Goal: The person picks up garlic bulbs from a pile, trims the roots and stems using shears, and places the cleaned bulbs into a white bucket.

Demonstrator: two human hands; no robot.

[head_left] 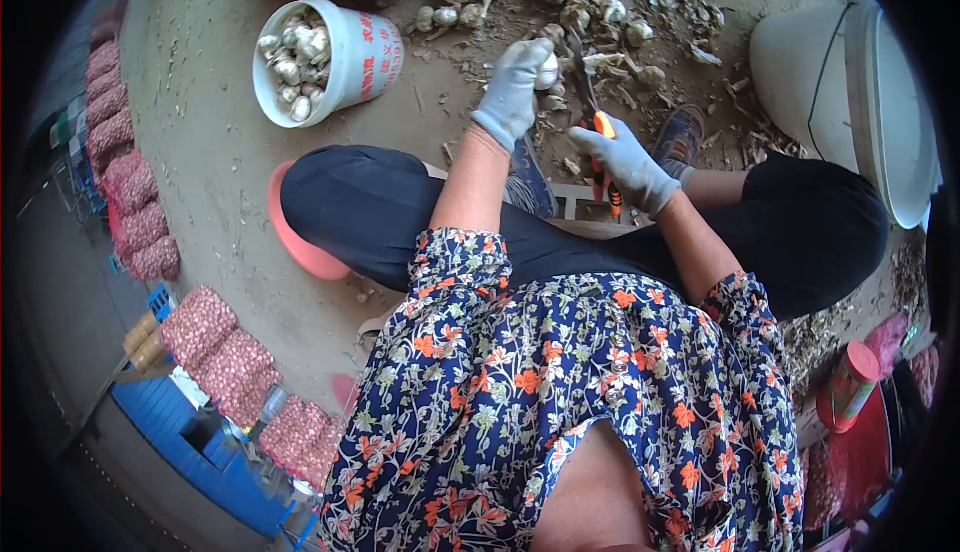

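A gloved left hand (513, 87) closes around a garlic bulb (547, 72), held just above the ground in front of the knees. The gloved right hand (630, 164) wraps tight around the orange handles of the shears (604, 128). Their dark blades point up toward the bulb, and whether they touch it cannot be told.

Just beyond the hands lies a pile (560, 2) of untrimmed garlic, with dry stalks and skins scattered over the dirt. A shoe (680, 137) rests beside the right hand, partly hidden by the glove.

To the left stands a white bucket (372, 57) with red lettering, tipped toward the camera and roughly half full of trimmed bulbs. To the right stands a large white tub (800, 62); its contents are out of sight. A pink basin (295, 237) shows under the left leg. Filled mesh sacks (215, 342) line the left edge, and a red can (850, 387) stands at the lower right.

Both forearms are bare and reach forward over the dark trousers, the left stretched farther out than the right.
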